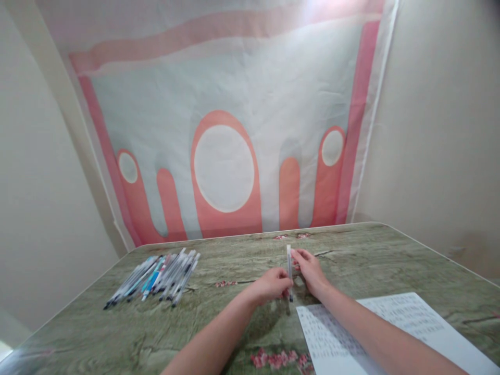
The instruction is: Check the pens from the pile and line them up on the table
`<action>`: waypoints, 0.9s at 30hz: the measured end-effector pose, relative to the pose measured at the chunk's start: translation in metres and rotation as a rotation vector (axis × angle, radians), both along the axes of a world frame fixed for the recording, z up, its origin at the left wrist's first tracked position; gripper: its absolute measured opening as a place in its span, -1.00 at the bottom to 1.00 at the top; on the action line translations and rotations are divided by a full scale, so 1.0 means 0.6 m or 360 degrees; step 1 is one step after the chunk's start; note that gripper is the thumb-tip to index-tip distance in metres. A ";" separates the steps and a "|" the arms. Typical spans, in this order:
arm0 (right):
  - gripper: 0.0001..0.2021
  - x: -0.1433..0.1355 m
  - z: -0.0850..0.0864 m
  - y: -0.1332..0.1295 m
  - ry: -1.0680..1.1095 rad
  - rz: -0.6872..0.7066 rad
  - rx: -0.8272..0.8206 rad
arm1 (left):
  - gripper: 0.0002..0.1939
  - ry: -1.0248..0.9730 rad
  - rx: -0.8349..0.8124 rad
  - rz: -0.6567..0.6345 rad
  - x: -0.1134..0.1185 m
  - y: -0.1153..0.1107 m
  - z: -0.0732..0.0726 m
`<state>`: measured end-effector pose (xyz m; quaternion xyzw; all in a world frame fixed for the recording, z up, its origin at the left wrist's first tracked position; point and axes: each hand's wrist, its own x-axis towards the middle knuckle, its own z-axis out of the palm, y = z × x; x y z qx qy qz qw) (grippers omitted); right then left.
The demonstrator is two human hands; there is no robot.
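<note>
A slim clear pen (289,260) with a dark lower end is held close to upright over the table. My left hand (273,284) pinches it near its lower part. The fingers of my right hand (308,268) are closed at its upper part, from the right side. Under my right forearm lies a white sheet of paper (394,312) covered with rows of handwriting. Off to the left, a pile of several pens (172,276) lies side by side, mostly clear with dark ends, with a few blue ones among them.
The table (226,323) has a wood-look top with printed pink blossoms and a pale edge at the back. Behind it hangs a cloth (234,78) with pink and white shapes, between plain walls (437,130).
</note>
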<state>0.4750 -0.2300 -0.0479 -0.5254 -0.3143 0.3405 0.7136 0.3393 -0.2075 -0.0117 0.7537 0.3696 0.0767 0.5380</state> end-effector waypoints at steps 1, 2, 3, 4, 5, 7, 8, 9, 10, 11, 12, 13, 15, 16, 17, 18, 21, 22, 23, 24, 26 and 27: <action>-0.63 -0.002 0.001 -0.001 0.0006 0.0018 0.0010 | -0.91 0.0002 -0.0028 -0.0023 0.002 -0.001 0.002; -0.63 -0.003 0.002 -0.001 0.0015 0.0033 0.0014 | -0.93 -0.0009 -0.0044 -0.0056 0.003 -0.002 0.004; -0.62 -0.004 0.003 -0.001 0.0019 0.0051 0.0013 | -0.93 -0.0022 -0.0049 -0.0098 0.004 -0.002 0.005; -0.62 -0.004 0.004 -0.001 0.0011 0.0073 0.0008 | -0.93 -0.0035 -0.0046 -0.0143 0.004 -0.002 0.005; -0.62 -0.004 0.004 -0.001 -0.0005 0.0091 -0.0004 | -0.92 -0.0044 -0.0042 -0.0184 0.004 -0.003 0.005; -0.63 -0.003 0.003 0.000 -0.0020 0.0097 -0.0036 | -0.91 -0.0046 -0.0067 -0.0232 0.007 -0.004 0.004; -0.63 -0.002 0.003 0.001 -0.0009 0.0090 -0.0047 | -0.91 -0.0058 -0.0121 -0.0209 0.009 -0.005 0.003; -0.64 -0.001 0.002 0.001 0.0013 0.0077 -0.0055 | -0.90 -0.0089 -0.0212 -0.0158 0.013 -0.006 0.003; -0.64 0.000 0.001 0.002 0.0040 0.0070 -0.0058 | -0.88 -0.0146 -0.0333 -0.0095 0.017 -0.007 0.003; -0.65 0.000 0.001 0.002 0.0070 0.0078 -0.0061 | -0.85 -0.0230 -0.0476 -0.0033 0.022 -0.007 0.003; -0.66 0.000 0.000 0.001 0.0097 0.0103 -0.0062 | -0.82 -0.0338 -0.0625 0.0026 0.028 -0.007 0.004; -0.67 0.000 0.000 0.001 0.0122 0.0146 -0.0062 | -0.79 -0.0458 -0.0761 0.0086 0.035 -0.006 0.004; -0.68 -0.003 0.002 -0.002 0.0149 0.0248 -0.0053 | -0.75 -0.0670 -0.0955 0.0226 0.047 -0.003 0.003; -0.69 -0.004 0.002 -0.003 0.0137 0.0283 -0.0042 | -0.74 -0.0749 -0.1011 0.0310 0.053 -0.001 0.002; -0.69 -0.005 0.004 -0.005 0.0105 0.0302 -0.0031 | -0.73 -0.0808 -0.1047 0.0390 0.057 0.001 0.000; -0.69 -0.006 0.005 -0.006 0.0060 0.0303 -0.0023 | -0.73 -0.0852 -0.1068 0.0452 0.060 0.004 -0.004; -0.65 -0.008 0.008 -0.010 -0.0076 0.0285 -0.0010 | -0.71 -0.0927 -0.1073 0.0504 0.063 0.008 -0.017; -0.64 -0.009 0.009 -0.010 -0.0107 0.0292 -0.0010 | -0.71 -0.0933 -0.1054 0.0507 0.062 0.008 -0.022; -0.63 -0.009 0.009 -0.011 -0.0139 0.0303 -0.0014 | -0.70 -0.0930 -0.1026 0.0513 0.061 0.008 -0.026; -0.62 -0.009 0.009 -0.011 -0.0170 0.0309 -0.0023 | -0.69 -0.0923 -0.0996 0.0519 0.060 0.007 -0.030; -0.61 -0.009 0.007 -0.010 -0.0230 0.0304 -0.0050 | -0.68 -0.0902 -0.0949 0.0528 0.058 0.005 -0.034; -0.62 -0.009 0.006 -0.009 -0.0250 0.0287 -0.0060 | -0.67 -0.0892 -0.0933 0.0524 0.057 0.004 -0.035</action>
